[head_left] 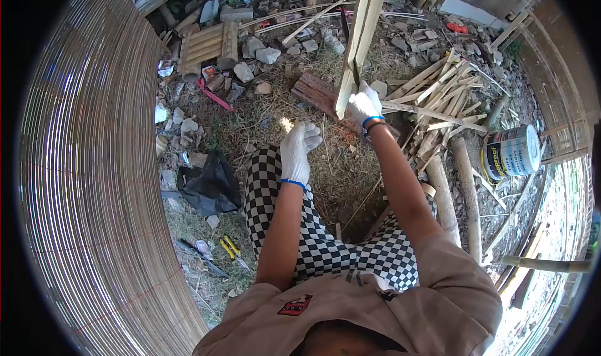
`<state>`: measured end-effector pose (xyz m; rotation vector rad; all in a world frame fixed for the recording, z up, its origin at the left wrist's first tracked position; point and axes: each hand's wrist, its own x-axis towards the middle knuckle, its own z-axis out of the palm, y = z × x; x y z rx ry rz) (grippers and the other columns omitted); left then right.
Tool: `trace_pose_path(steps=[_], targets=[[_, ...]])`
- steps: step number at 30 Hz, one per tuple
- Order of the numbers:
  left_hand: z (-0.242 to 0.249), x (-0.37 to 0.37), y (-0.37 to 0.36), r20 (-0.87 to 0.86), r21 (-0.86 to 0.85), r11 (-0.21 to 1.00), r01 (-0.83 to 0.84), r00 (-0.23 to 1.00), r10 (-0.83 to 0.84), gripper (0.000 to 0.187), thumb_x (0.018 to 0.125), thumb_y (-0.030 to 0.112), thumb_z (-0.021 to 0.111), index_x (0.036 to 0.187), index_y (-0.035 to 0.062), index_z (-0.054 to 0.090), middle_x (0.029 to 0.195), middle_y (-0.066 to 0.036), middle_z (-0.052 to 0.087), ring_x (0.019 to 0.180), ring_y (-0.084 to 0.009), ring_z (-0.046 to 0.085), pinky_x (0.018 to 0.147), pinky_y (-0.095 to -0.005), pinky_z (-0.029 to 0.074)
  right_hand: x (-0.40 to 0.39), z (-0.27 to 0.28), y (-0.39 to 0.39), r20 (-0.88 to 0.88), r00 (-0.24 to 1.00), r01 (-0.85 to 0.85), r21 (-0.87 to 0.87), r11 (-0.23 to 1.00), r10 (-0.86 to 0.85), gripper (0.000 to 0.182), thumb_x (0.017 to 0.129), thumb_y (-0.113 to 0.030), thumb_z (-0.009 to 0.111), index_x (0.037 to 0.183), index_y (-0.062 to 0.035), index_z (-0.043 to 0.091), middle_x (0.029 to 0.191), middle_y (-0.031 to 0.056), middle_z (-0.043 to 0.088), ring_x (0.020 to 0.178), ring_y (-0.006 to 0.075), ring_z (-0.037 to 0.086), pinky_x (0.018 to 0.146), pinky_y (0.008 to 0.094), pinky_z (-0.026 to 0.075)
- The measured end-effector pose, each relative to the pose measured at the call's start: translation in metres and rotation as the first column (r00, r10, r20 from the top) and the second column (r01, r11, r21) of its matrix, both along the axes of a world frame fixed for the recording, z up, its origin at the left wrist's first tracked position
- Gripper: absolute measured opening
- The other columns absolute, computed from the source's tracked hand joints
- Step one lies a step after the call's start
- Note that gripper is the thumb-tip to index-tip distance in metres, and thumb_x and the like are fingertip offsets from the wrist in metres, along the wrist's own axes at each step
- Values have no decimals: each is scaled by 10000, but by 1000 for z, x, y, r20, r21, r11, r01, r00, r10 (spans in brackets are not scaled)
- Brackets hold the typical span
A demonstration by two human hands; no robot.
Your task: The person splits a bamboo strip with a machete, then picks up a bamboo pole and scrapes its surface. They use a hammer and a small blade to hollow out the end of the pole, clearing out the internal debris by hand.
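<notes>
My right hand [365, 103], in a white glove with a blue cuff, is closed at the lower end of a long split bamboo piece [368, 27]. A dark, narrow blade [356, 73] runs down into the hand from between the bamboo's halves; its handle is hidden in my fingers. The bamboo stands nearly upright, its pale lower tip just left of the glove. My left hand [298, 148], gloved the same way, hovers by my left knee with fingers loosely apart and nothing in it. Beneath the bamboo lies a reddish-brown wooden block [313, 93].
Split bamboo sticks [438, 102] are piled at right, near a paint bucket [510, 152] and bamboo poles [466, 193]. A black plastic bag [210, 182] and yellow-handled pliers [231, 248] lie left. Bamboo screening [100, 143] borders the left side; rocks [268, 56] are scattered ahead.
</notes>
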<state>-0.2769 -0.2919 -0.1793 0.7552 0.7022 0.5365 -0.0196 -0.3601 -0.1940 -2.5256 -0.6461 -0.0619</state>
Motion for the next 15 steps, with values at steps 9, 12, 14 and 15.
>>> trace_pose_path(steps=[9, 12, 14, 15], targets=[[-14, 8, 29, -19, 35, 993, -112, 993, 113, 392, 1043, 338, 653, 1161, -31, 709, 1045, -149, 757, 847, -223, 729, 786, -321, 569, 13, 74, -17, 239, 966, -140, 179, 974, 95, 289, 1035, -330, 597, 1019, -55, 684, 873, 266, 725, 864, 495, 707, 757, 558, 554], [-22, 14, 37, -2, 42, 995, -85, 996, 85, 370, 1043, 310, 648, 1155, -37, 710, 1041, -152, 757, 844, -213, 719, 792, -315, 559, -14, 197, -20, 318, 948, -157, 445, 882, 8, 300, 1066, -309, 587, 1031, -22, 669, 811, 272, 711, 795, 493, 708, 676, 543, 550], [-27, 13, 41, 23, 37, 997, -68, 997, 67, 357, 1040, 295, 649, 1152, -39, 711, 1036, -150, 757, 848, -212, 716, 792, -318, 559, 6, 250, -17, 445, 893, -221, 552, 804, -60, 294, 1107, -249, 562, 1050, 13, 683, 717, 179, 684, 634, 316, 711, 618, 435, 540], [-30, 11, 41, 21, 31, 997, -65, 998, 65, 357, 1040, 294, 651, 1150, -40, 711, 1031, -150, 756, 846, -213, 715, 796, -320, 559, 11, 275, -19, 564, 821, -249, 497, 831, -91, 303, 1114, -261, 550, 1060, 13, 667, 711, 179, 684, 638, 312, 722, 580, 420, 542]])
